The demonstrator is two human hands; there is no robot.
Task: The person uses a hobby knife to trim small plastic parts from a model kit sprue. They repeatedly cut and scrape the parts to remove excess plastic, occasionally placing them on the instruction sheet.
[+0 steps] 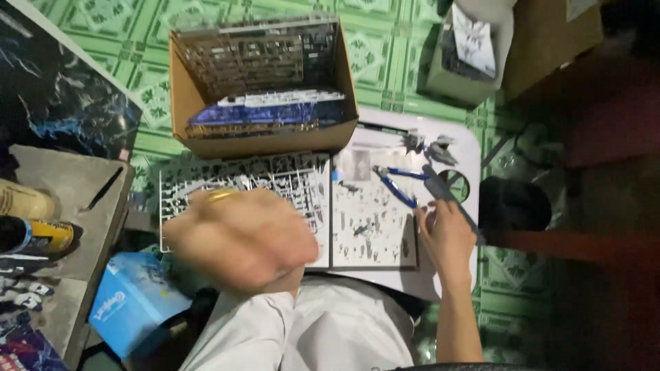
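Carefully: your blurred, loosely clenched left hand [237, 237] could knock the grey parts sprue [240, 182] beneath, while your right hand [445, 230] grasps the grey file [450, 199] near the blue-handled nippers [397, 184].

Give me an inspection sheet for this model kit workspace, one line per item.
Surface: small white table over green patterned floor tiles.
Job's things: grey parts frame under the left hand; open instruction sheet; blue-handled nippers; grey stick tool at the right hand.
Clutter: cardboard box of parts frames; small grey assembled pieces; blue box; cans on a side stand.
Hands: left hand blurred, above the frame, grip unclear; right hand on the table edge, touching the stick tool.
Cables: nothing seen.
Surroundings: more boxes at the top right; dark area at right.
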